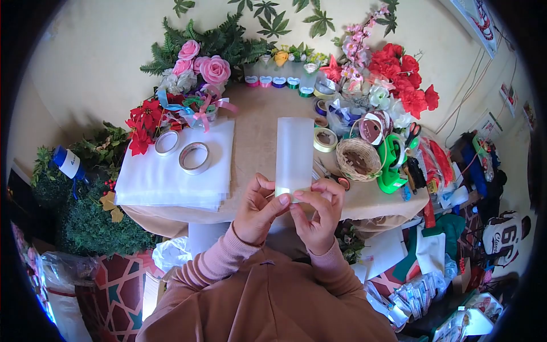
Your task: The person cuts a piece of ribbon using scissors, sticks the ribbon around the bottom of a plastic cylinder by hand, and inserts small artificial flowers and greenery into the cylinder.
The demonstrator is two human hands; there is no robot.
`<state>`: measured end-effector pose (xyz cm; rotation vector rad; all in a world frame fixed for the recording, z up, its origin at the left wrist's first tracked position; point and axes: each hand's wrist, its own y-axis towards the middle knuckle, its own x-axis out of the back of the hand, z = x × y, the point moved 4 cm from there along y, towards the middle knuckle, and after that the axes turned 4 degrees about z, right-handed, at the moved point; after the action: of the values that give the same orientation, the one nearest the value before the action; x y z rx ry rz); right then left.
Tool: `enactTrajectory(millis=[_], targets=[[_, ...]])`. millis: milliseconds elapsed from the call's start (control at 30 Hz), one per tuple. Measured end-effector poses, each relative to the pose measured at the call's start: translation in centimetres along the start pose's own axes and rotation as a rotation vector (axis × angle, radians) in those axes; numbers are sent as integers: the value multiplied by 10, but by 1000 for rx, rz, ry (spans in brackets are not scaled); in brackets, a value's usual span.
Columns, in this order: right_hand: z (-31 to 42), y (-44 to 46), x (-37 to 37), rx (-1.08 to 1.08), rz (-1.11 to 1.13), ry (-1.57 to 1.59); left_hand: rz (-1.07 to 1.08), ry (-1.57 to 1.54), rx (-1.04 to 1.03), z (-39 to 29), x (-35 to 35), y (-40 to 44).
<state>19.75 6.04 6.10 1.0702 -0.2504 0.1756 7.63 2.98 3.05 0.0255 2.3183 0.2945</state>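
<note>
The frosted tube (294,151) is pinched at its near end by the left hand (252,219) and right hand (320,229), close together, its long axis running toward the table's (256,108) far side, neither hand clearly nearer

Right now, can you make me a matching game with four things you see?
Things:
1. Basket
2. Frosted piece
3. Pair of tape rolls
4. Tape dispenser

Clues:
A. Bright green
B. Lying on the white sheets
C. Woven and brown
D. Held by the left hand and right hand

Right pairs: 1-C, 2-D, 3-B, 4-A
</note>
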Motion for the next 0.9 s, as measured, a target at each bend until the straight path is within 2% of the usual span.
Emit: enactTrajectory(millis=[400, 567, 900], targets=[[5, 2, 1, -12, -16, -39, 0, 14, -2, 1, 2, 0], [4, 0, 1, -46, -81, 97, 53, -29, -8, -1, 0, -1], [8, 1, 0, -1, -41, 24, 67, -73, 0, 0, 1, -2]])
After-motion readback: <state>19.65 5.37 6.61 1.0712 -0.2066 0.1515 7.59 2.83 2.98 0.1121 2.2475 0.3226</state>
